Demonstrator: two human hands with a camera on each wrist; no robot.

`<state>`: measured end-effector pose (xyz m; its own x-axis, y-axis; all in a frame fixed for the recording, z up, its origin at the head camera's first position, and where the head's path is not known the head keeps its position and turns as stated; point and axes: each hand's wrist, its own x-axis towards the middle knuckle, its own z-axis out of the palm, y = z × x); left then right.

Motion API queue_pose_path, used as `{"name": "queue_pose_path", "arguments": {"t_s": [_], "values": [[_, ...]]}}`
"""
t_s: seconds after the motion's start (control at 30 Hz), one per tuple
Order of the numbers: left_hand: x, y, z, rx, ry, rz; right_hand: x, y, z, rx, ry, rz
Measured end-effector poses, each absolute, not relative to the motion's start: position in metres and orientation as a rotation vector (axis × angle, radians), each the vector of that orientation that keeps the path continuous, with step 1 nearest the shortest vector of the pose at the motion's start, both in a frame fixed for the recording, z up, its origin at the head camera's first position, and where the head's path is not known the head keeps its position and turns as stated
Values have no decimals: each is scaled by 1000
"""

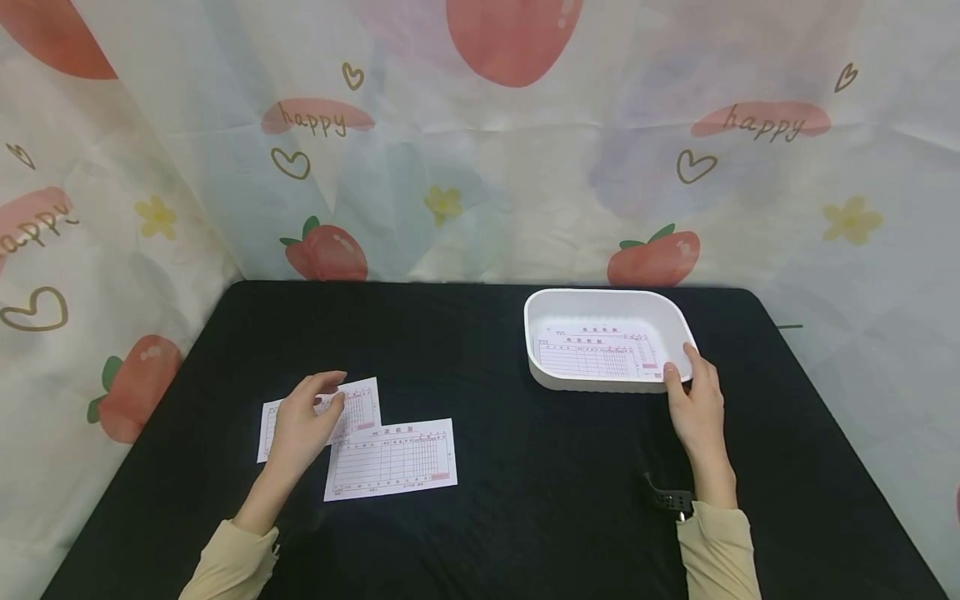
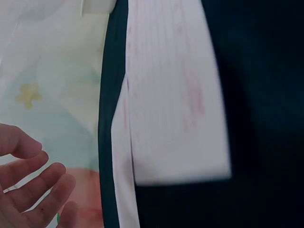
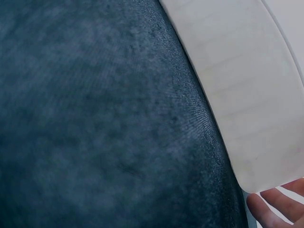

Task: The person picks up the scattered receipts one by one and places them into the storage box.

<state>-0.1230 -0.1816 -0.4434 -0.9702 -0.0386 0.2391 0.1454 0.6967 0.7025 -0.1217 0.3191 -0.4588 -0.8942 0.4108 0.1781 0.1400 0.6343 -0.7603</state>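
Note:
A white plastic basin (image 1: 592, 385) stands at the back right of the table, with printed paper slips (image 1: 585, 354) lying overlapped inside it. At its front right corner my right hand (image 1: 697, 408) grips the rim, thumb over the edge and fingers along the outer side. Two more slips lie at the left: a front slip (image 1: 390, 460) partly covers a rear slip (image 1: 358, 410). My left hand (image 1: 306, 421) is over the rear slip and hides part of it. Its fingers are loosely bent with nothing between them; in the left wrist view those fingers (image 2: 45, 187) appear apart from the paper.
A black cloth (image 1: 495, 517) covers the table. Behind it and along the left hangs a pale curtain (image 1: 510, 183) with strawberries, hearts and the word "happy". A dark wristband (image 1: 671, 500) sits on the right wrist.

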Motion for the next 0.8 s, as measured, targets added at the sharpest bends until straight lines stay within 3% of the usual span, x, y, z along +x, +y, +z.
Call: {"name": "queue_pose_path", "arguments": {"t_s": [0.8], "values": [[-111, -252, -453, 171, -2811, -970, -121, 318, -460, -442, -2524, 1116]]}}
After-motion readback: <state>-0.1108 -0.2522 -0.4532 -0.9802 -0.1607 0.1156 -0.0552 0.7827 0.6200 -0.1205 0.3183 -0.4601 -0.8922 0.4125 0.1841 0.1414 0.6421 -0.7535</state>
